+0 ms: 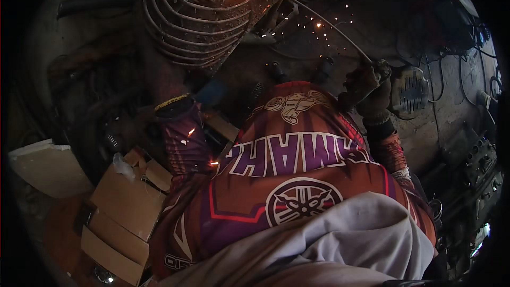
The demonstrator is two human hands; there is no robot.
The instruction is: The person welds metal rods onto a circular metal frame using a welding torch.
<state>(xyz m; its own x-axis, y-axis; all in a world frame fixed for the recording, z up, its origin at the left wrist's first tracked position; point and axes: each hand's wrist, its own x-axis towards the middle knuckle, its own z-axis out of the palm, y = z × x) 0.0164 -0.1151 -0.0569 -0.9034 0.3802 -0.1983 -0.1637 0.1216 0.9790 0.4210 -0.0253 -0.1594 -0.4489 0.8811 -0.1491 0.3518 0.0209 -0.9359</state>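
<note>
My right hand, in a dark work glove, is closed around what looks like an electrode holder. A long, thin, slightly bent welding rod runs from it up and left. Its far tip glows orange beside a bright arc at a curved metal-bar grille. Sparks scatter below the rod. My left arm reaches forward to the grille's near left side. The left hand shows only dimly past a yellow-trimmed cuff; its fingers are lost in the dark.
An open cardboard box stands at lower left, with a pale broken board beyond it. Right of my right hand lies a slotted, rounded metal piece. Cables trail over the floor there. Dark machine parts line the right edge.
</note>
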